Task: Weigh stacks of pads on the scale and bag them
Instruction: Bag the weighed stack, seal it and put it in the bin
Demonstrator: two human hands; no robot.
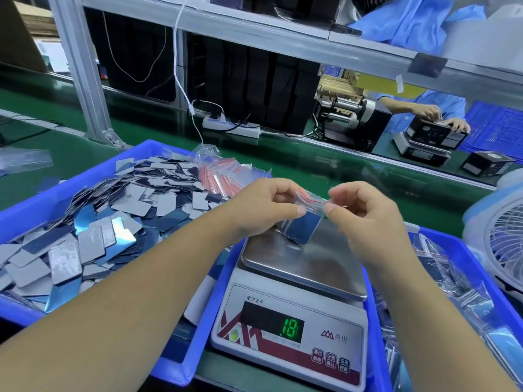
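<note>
We judge this to be the bagging step: our left hand (261, 205) and right hand (365, 210) each pinch the red-striped mouth of a small clear zip bag (307, 222) that already holds a stack of shiny blue-grey rectangular pads (297, 230). The bag hangs between our hands, just above the steel pan of the white digital scale (302, 267). Next, we would press the strip closed along its length, then drop the bag into the blue plastic bin (458, 250) on the right.
</note>
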